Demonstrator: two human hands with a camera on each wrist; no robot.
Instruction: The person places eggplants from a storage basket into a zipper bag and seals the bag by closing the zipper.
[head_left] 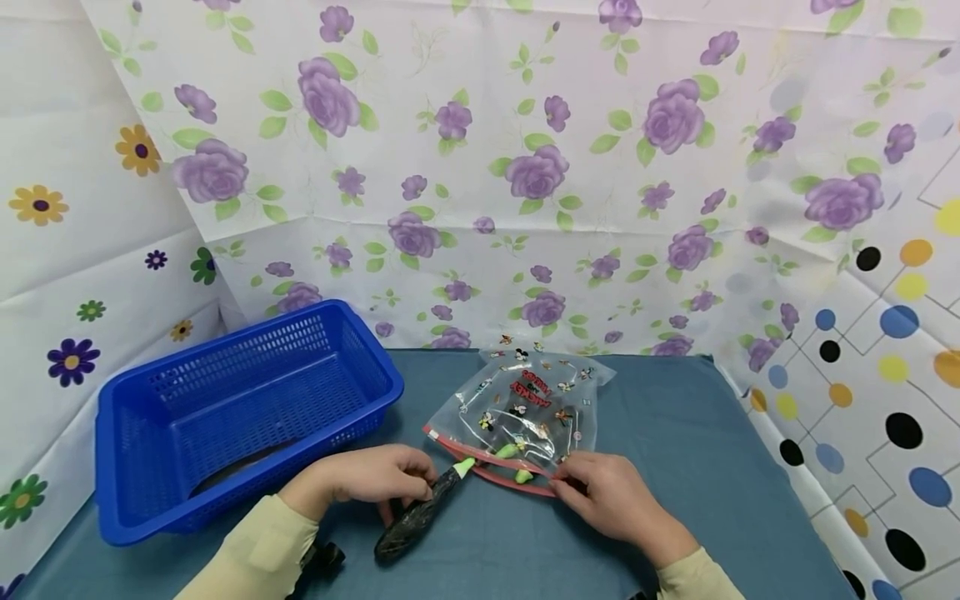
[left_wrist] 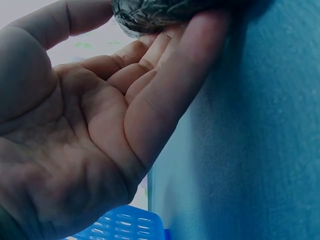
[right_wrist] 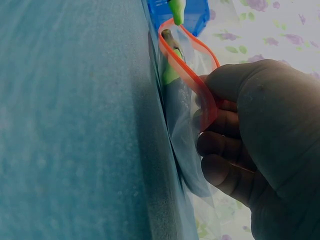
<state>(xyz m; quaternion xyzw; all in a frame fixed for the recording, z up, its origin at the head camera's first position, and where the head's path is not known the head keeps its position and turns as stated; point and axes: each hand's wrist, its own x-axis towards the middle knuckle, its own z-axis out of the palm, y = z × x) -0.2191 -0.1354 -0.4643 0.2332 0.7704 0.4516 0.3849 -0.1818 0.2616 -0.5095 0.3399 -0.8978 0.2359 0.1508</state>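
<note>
Left hand pinches the dark eggplant, which lies at its right; long axis diagonal, pointing away and rightward, green stem foremost at the red rim of the open bag. Right hand, farther from the eggplant, pinches that rim.

A clear plastic bag bears cartoon prints and red edging; at its seven o'clock, a long black vegetable ends green.

Left hand has a loose pinch going, right hand's pinching too, fingers kinda curled, both arms slanting inward.
</note>
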